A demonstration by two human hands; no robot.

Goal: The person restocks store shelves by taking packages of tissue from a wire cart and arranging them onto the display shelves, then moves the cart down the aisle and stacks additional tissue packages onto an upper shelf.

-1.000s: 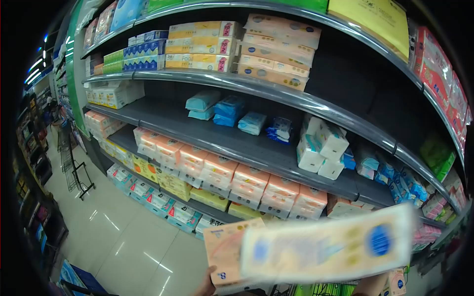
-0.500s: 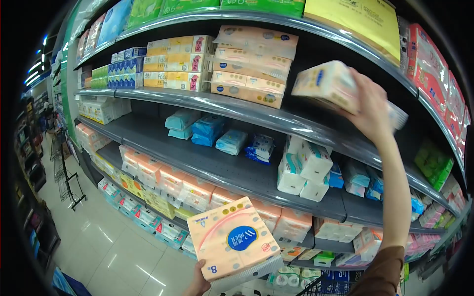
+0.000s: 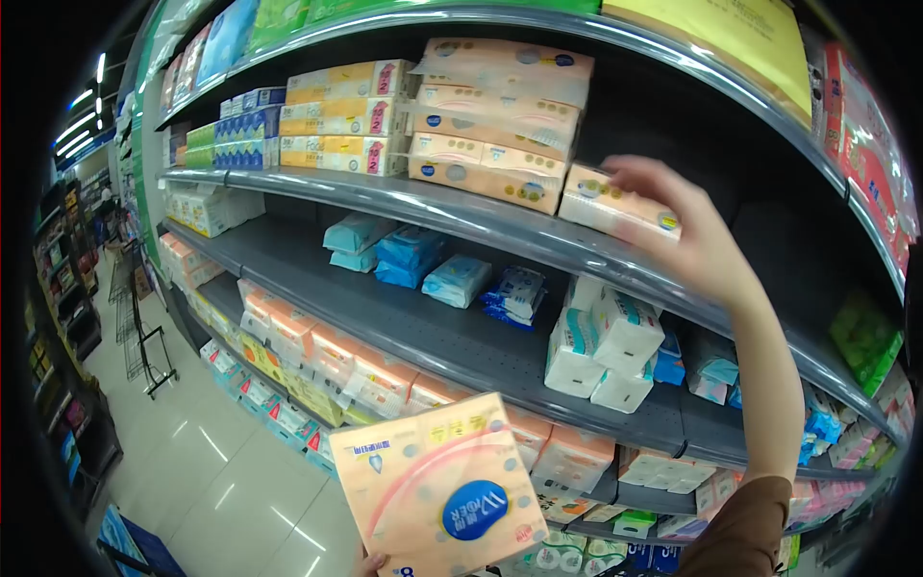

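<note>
Head view, peach pack in left hand, stocked shelf

Passage: space right of low pack | blocked left: pack stack | overhead: upper shelf lip

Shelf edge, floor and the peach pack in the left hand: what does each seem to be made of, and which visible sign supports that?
Shelf edge: glossy plastic or polished metal; bright light streaks run along it.
Floor: smooth, polished tile, probably ceramic or stone; straight joints and reflected lights show.
Peach pack: smooth printed wrap, perhaps plastic film or paper; print covers its flat face.
</note>
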